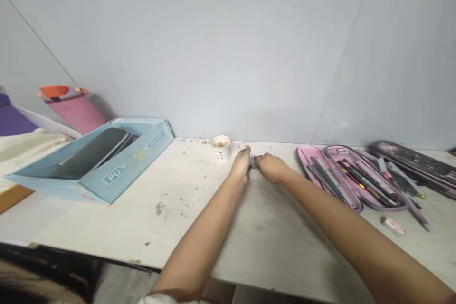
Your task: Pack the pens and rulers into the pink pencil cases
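Both my arms reach out over a pale table [185,228]. My left hand [241,165] and my right hand [270,167] meet near the back wall, fingers closed in a pinch on a small grey object [254,162] held between them; I cannot make out what it is. A small white cup [221,147] with pale shavings inside stands just to the left of my left hand. Dark specks and shavings lie scattered on the table around the cup.
A light blue cardboard box [117,175] holding dark flat items lies at the left. Open pink pencil cases [342,175] with pens and a dark case [420,166] lie at the right. A pink eraser [393,226] rests near the right front. Pink and purple things stand far left.
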Motion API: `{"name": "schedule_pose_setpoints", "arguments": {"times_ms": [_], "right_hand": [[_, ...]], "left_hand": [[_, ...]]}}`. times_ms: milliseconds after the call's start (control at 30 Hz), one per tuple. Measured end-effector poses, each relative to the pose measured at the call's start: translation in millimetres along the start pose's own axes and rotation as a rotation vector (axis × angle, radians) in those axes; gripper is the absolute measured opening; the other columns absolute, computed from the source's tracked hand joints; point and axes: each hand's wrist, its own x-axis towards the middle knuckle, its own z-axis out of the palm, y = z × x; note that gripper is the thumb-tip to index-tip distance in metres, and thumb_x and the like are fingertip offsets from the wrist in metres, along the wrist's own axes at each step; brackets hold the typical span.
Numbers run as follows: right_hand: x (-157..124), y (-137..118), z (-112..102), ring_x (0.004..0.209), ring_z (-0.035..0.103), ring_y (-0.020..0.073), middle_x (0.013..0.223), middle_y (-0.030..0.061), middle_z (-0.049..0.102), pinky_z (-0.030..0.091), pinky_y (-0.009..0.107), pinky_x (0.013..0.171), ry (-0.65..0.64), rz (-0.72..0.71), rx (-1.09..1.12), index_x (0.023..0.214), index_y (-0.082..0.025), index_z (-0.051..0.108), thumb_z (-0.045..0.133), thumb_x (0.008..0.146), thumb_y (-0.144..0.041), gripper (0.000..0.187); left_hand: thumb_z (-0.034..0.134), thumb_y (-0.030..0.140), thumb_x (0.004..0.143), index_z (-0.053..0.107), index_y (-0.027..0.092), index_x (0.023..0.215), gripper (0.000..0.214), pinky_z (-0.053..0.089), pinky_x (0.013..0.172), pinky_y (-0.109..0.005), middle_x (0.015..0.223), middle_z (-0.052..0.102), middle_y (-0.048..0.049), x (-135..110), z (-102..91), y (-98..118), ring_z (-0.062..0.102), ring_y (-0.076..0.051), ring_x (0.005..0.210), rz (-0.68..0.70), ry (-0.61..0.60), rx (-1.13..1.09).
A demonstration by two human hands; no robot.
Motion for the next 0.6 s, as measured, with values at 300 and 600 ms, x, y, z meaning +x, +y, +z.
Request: {"name": "schedule_pose_setpoints", "arguments": {"times_ms": [300, 600], "right_hand": [[-12.0, -5.7, -11.6, 0.092, 0.060, 0.0236, 0.096, 0.0179, 0.065, 0.042, 0.031, 0.076, 0.034, 0.042, -0.090, 0.098, -0.009, 0.059, 0.038, 0.082, -0.009, 0.026], [-95.0, 90.3, -35.7, 0.092, 0.061, 0.0214, 0.095, 0.0127, 0.067, 0.042, 0.027, 0.076, 0.487, 0.612, 0.226, 0.115, -0.013, 0.050, 0.038, 0.083, -0.024, 0.036]], "left_hand": [[0.045, 0.029, 0.085, 0.049, 0.015, 0.097, 0.018, 0.050, 0.073, -0.026, 0.099, 0.055, -0.0096, -5.4, 7.0, 2.8, 0.058, -0.013, 0.082, -0.051, -0.023, -0.151], [0.047, 0.013, 0.075, 0.058, 0.017, 0.096, 0.023, 0.041, 0.091, -0.036, 0.102, 0.061, -0.0099, -47.8, 73.0, -8.0, 0.055, -0.020, 0.095, 0.468, -0.538, 0.550]]}}
